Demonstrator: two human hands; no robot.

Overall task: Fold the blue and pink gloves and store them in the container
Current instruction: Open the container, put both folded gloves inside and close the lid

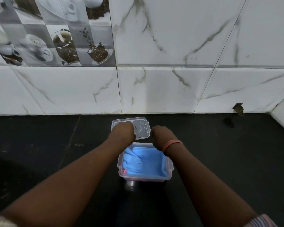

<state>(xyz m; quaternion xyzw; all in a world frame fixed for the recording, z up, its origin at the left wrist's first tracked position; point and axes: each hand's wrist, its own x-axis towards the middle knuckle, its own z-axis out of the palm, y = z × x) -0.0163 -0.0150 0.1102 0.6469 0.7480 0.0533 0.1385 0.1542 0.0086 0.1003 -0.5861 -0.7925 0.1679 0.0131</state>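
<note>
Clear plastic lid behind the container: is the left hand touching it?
Cannot tell. In the head view the left hand overlaps the clear plastic lid on the black counter, but its fingers are hidden, so contact isn't visible.

Your two forearms are bare from the sleeve hems to the hands. On your right wrist sits a thin coral-pink band (172, 144), a plain loop with no visible markings. Your left wrist carries nothing. Your left sleeve (0, 220) shows only as a cuff of striped fabric in muted blue, grey and cream. Your right sleeve (264, 221) is striped too, with pale pinkish and grey-blue lines running along its hem.
</note>
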